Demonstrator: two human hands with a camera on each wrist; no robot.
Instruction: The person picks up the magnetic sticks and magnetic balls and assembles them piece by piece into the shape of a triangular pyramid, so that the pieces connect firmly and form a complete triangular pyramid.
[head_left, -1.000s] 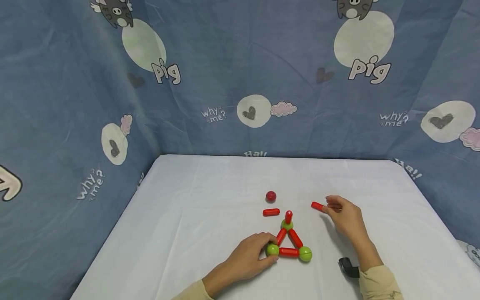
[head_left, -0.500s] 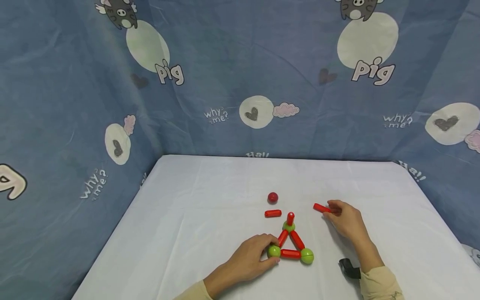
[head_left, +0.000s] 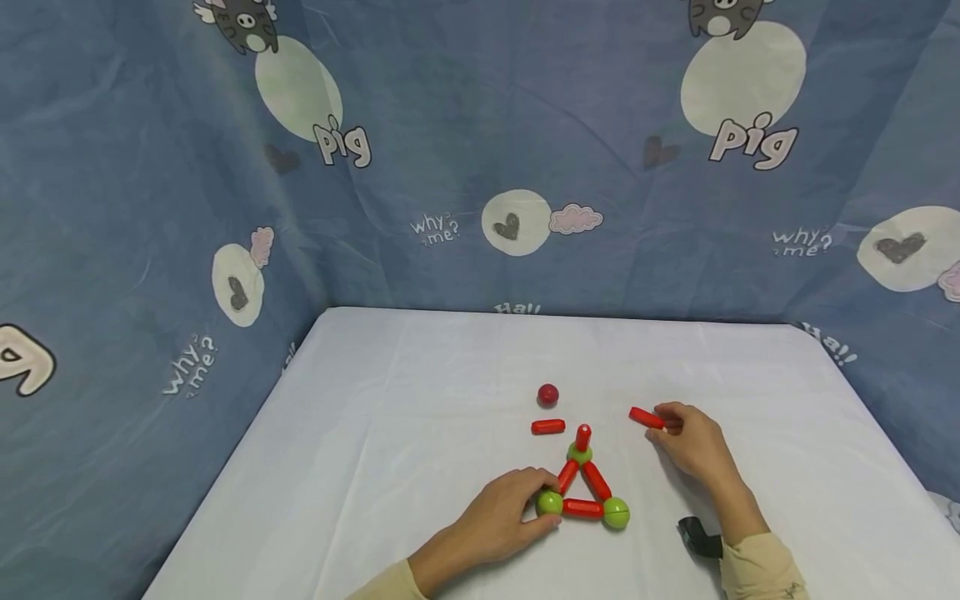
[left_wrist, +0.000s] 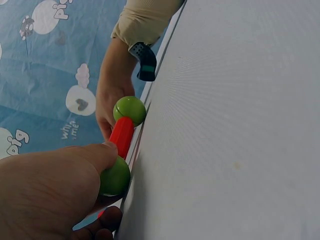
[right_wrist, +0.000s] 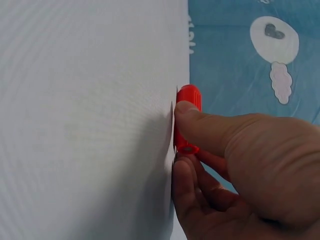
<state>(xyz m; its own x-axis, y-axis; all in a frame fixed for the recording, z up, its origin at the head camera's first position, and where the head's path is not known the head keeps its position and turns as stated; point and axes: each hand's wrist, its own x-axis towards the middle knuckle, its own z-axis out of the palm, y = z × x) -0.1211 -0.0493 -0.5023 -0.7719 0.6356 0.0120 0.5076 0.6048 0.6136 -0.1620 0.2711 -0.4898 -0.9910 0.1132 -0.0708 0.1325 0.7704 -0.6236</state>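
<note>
In the head view my left hand (head_left: 498, 512) grips the green ball (head_left: 550, 502) at the near-left corner of a triangle, thumb and fingers on either side. Red rods (head_left: 582, 509) join it to a second green ball (head_left: 617, 513) and a far green ball (head_left: 579, 454), from which another red rod (head_left: 583, 437) sticks up. To the right, my right hand (head_left: 693, 442) pinches a loose red rod (head_left: 647, 417). The right wrist view shows the thumb across this rod (right_wrist: 189, 94), close to the white surface; more red shows between thumb and fingers behind it.
Beyond the triangle, a red rod (head_left: 548, 427) lies on the white table (head_left: 420, 417), with a dark red ball (head_left: 548, 395) behind it. A black curved piece (head_left: 697, 537) sits at the right wrist. Blue printed cloth (head_left: 420, 125) hangs behind and at the left.
My right hand has come slightly lower and nearer, its fingers further back along the rod, so more of the rod shows. The left hand keeps its hold; the whole view has shifted a little.
</note>
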